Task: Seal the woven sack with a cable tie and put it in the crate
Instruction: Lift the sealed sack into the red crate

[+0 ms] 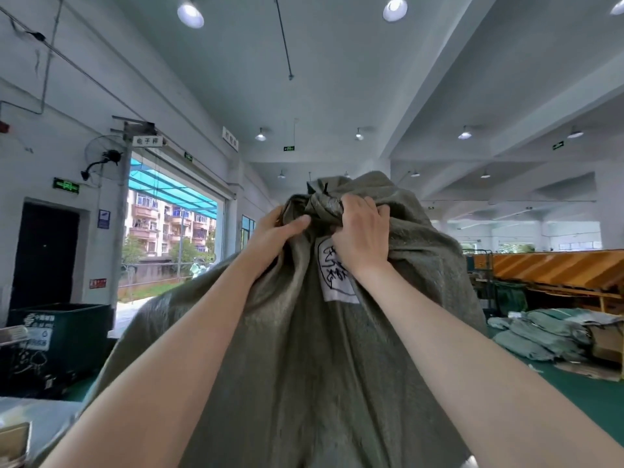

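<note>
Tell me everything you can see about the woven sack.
The woven sack is dull grey-green, coarse plastic weave, full and bulky, filling the lower middle of the view. Its neck is bunched at the top, with a thin dark tie end showing there. A white patch with dark handwriting sits below. The left hand and right hand grip the neck.

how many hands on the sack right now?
2. The left hand grips the gathered neck of the woven sack from the left; the right hand clutches it from the right, above the white label. Neither is hidden.

Both hands, left (275, 236) and right (363, 233), clench bunched neck of woven sack (304, 349).
</note>
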Motion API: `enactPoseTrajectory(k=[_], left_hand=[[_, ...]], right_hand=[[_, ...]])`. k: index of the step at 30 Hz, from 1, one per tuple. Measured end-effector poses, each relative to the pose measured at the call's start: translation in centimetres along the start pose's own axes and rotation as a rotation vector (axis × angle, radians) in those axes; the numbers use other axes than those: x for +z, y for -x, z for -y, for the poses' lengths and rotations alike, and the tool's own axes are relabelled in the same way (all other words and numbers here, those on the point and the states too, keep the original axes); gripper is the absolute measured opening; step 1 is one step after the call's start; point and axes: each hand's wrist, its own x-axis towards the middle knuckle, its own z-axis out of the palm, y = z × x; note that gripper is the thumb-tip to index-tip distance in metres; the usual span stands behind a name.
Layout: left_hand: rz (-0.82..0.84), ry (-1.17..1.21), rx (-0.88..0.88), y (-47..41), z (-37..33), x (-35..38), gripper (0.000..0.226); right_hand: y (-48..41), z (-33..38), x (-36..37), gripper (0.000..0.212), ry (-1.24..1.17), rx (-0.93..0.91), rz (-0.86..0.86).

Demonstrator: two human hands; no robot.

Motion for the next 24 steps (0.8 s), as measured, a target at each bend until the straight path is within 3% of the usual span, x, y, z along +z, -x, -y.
enactPoseTrajectory(k=[2,4,7,14,24], left_hand=[[0.166,-0.244,0.048,-0.4,0.7,0.0,0.073],[0.253,-0.591,0.128,-0.6,1.6,0.1,0.093],[0.251,-0.842,0.28,-1.4,3.5,-0.4,0.086],[0.18,-0.911,0.438,-2.8,3.7,-0.6,0.087],[0.118,-0.963,0.362,-1.2,7.2,-0.2,0.069]], right_hand=[[-0.2,-0.6,1.3,0.028,-0.008,0.02,-0.082],[-0.4,-1.2,2.5,0.028,-0.01,0.022,-0.204],[-0.7,-1.3,4.3,0.03,0.0,-0.022,-0.343],[-1.8,-1.5,5.4,0.029,-0.027,-0.004,-0.426],[-0.6,-2.3,7.2,0.027,-0.141,-0.105,-0.313]])
